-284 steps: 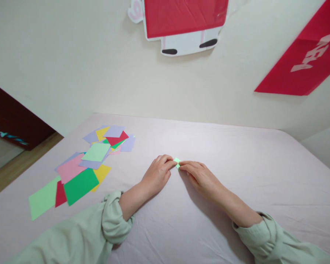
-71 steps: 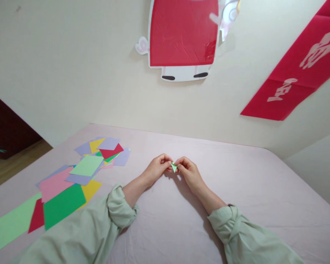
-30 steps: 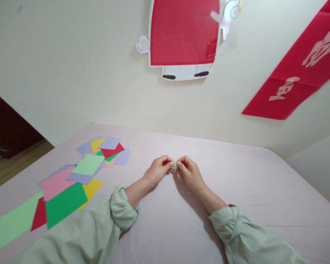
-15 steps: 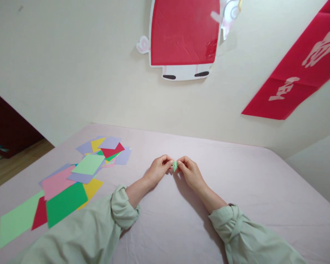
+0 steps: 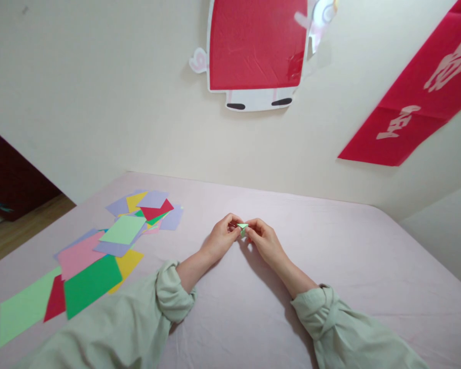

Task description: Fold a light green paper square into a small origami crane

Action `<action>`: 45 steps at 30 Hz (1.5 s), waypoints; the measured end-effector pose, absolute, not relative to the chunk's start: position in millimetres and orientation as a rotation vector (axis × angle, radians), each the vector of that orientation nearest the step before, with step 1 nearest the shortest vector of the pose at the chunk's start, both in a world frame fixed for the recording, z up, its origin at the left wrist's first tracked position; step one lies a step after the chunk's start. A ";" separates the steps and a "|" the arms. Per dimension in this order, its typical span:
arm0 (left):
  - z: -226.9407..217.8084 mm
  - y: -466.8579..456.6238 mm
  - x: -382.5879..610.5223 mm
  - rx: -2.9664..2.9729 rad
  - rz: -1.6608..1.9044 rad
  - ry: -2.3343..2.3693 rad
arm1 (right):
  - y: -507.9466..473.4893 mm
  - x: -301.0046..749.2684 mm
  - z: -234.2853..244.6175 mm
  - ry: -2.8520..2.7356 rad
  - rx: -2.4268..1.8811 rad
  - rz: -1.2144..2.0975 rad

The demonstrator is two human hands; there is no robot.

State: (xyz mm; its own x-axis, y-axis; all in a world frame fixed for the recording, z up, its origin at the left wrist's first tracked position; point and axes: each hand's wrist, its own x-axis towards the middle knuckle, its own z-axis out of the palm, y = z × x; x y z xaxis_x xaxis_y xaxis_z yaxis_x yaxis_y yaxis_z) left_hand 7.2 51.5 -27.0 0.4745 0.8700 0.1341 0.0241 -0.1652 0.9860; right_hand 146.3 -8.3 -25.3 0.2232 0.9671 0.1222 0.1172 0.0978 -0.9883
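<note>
Between my two hands is a small folded piece of light green paper (image 5: 242,226), with a pale triangular face turned up. My left hand (image 5: 225,237) pinches its left side between thumb and fingers. On the right side, my right hand (image 5: 264,240) grips it the same way. The fingertips of both hands nearly meet and cover part of the folded paper. Both hands are over the middle of the cloth-covered table (image 5: 330,266).
Sheets of coloured paper lie overlapping on the left, among them a green sheet (image 5: 93,286), a pink sheet (image 5: 80,254) and a light green sheet (image 5: 123,229). Behind the table rises a wall (image 5: 146,123) with a red banner (image 5: 411,102) and a red cartoon cutout (image 5: 257,46).
The folded paper has turned in my fingers: a downward-pointing shape before, it now shows a flat, pale triangle on top. My hands have barely shifted.
</note>
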 end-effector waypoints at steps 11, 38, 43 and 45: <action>-23.8 56.1 6.9 1.349 0.851 0.870 | -8.3 147.4 -31.1 -1.210 -1.316 0.813; -15.4 50.6 6.6 1.333 0.760 0.762 | -18.5 144.0 -21.1 -1.491 -1.637 0.403; -17.0 51.2 7.7 1.311 0.792 0.812 | -17.6 142.3 -21.4 -1.493 -1.612 0.332; -18.4 52.0 7.9 1.300 0.800 0.842 | -17.9 141.7 -21.4 -1.525 -1.600 0.284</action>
State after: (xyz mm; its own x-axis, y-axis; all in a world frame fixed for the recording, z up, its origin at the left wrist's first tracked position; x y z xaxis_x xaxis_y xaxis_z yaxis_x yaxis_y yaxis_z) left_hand 7.9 52.0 -18.4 0.4798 0.8742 -0.0745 -0.0301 0.1013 0.9944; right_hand 141.7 -17.9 -21.4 0.2191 0.8926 0.3940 0.6909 0.1432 -0.7086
